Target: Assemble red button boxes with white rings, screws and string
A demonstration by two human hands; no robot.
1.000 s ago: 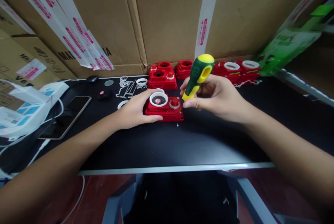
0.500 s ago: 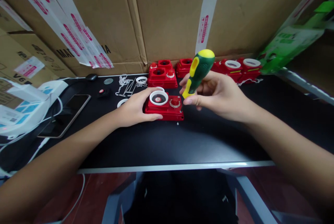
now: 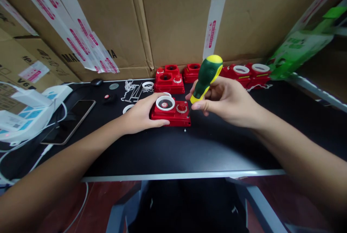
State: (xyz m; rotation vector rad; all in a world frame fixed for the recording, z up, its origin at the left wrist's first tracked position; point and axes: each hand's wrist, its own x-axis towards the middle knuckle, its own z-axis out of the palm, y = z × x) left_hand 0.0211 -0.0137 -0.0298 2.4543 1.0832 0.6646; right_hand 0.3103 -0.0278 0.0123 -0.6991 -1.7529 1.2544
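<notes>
My left hand (image 3: 141,115) grips the left side of a red box-shaped housing (image 3: 170,121), thumb along its front and fingers behind. On its top are a white ring (image 3: 165,103) around a dark round centre and a red knob (image 3: 181,107) with a pale scale. In my right hand (image 3: 226,99) is a screwdriver (image 3: 207,75) with a green and yellow handle, closed in the fingers. It leans to the right, and its tip meets the front right corner of the housing, at a screw. A small loose screw (image 3: 185,130) lies just in front of the housing.
Behind stand more red housings (image 3: 169,85), some with white rings (image 3: 241,69). White rods and chain (image 3: 132,91) lie left of centre. A phone (image 3: 70,121), a power strip (image 3: 35,113) and cables are at left. Cardboard (image 3: 173,16) walls the back; a green bag (image 3: 292,52) is at right.
The screwdriver handle has turned in my right hand, its yellow patch now on the other side. The housing and my left hand stay in place; the view shifts slightly.
</notes>
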